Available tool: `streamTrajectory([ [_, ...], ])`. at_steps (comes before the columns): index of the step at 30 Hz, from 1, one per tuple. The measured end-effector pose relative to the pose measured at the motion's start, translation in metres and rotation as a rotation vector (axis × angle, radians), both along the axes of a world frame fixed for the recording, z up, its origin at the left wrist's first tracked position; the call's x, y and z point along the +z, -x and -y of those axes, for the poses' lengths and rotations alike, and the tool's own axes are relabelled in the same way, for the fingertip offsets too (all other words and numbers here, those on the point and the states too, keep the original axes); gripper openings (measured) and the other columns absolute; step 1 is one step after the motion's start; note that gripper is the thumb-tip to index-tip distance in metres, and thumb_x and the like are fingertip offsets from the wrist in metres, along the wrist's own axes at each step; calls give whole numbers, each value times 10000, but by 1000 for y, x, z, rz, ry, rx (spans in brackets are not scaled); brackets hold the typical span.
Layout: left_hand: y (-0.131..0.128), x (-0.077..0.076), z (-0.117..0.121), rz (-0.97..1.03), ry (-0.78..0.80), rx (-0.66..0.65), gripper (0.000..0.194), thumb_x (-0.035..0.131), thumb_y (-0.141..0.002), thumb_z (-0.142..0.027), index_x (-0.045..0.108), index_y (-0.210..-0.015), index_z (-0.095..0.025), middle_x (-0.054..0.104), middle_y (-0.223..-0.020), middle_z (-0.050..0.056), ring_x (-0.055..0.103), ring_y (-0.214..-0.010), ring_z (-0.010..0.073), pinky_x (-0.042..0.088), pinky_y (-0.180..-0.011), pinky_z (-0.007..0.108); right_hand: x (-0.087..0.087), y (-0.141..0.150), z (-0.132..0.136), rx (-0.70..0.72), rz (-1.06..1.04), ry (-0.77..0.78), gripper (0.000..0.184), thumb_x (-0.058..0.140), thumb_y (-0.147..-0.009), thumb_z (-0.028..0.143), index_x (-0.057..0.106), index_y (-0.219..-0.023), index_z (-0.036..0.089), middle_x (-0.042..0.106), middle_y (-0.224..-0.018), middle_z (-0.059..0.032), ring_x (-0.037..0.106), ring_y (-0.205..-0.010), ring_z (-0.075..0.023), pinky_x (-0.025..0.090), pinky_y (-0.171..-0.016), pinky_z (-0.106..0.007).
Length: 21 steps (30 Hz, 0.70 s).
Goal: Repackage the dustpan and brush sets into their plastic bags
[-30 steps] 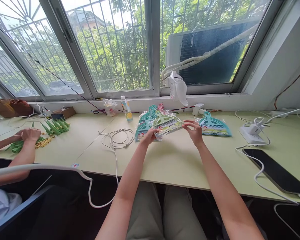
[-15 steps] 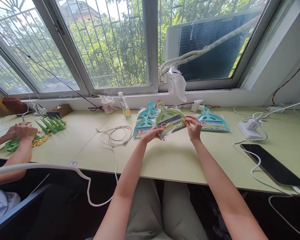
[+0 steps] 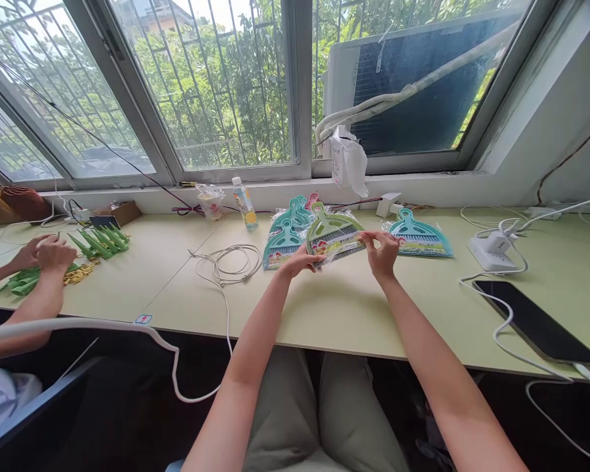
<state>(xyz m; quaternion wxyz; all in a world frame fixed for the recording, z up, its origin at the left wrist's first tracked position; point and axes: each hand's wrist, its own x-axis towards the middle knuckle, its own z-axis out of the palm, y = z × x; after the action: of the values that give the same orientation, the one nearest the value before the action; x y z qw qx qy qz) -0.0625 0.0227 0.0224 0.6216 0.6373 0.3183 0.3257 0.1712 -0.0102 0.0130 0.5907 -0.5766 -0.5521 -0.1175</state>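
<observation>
A green dustpan and brush set (image 3: 336, 235) in clear wrapping is held above the table, its handle pointing up and away from me. My left hand (image 3: 299, 261) grips its lower left corner, thumb on top. At the right edge, my right hand (image 3: 381, 252) pinches the set between thumb and fingers. Just behind on the left lie several wrapped teal sets (image 3: 282, 250), overlapping, with a pink handle (image 3: 313, 200) showing among them. Another wrapped teal set (image 3: 417, 237) rests to the right of my right hand.
A coiled cable (image 3: 233, 263) and a drink bottle (image 3: 244, 204) are on the left. A power strip (image 3: 491, 254) and a phone (image 3: 538, 321) lie on the right. Further left, another person's hands (image 3: 54, 252) are over green pointed pieces (image 3: 101, 241).
The green set has been tipped up, so its front now faces me more. Both hands keep hold of it; in the last half second they have barely moved.
</observation>
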Motion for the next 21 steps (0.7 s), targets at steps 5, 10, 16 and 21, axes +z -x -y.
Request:
streamTrajectory([
  [5,2,2,2,-11,-12,-52,766,813,-674,-286,397,-1309,-184,704,-891,78,670,-594,150,480,-522,240,2,4,6,-15,-6,-76,291,510,-910,444,723,-871,250,671,-982,-79,579,-1009,-250,428,-929,-431],
  [10,5,4,3,-4,-28,-50,829,821,-661,-281,373,-1351,-183,714,-969,116,681,-640,162,493,-545,251,6,7,7,67,-74,-109,286,549,-877,454,725,-866,229,489,-1271,-111,520,-1168,-266,470,-927,-427],
  [16,4,8,7,20,-78,-27,927,802,-663,-246,286,-1432,-213,709,-941,96,665,-587,145,465,-517,232,-1,4,-5,296,-450,47,460,625,-785,441,592,-1198,242,604,-1202,-108,589,-1065,-237,526,-804,-369],
  [21,-8,11,11,41,-106,44,887,769,-692,-281,308,-1446,-204,689,-993,108,651,-551,136,471,-509,241,-7,-11,-14,623,-803,323,398,725,-649,471,676,-927,190,680,-814,-44,623,-739,-177,523,-619,-296],
])
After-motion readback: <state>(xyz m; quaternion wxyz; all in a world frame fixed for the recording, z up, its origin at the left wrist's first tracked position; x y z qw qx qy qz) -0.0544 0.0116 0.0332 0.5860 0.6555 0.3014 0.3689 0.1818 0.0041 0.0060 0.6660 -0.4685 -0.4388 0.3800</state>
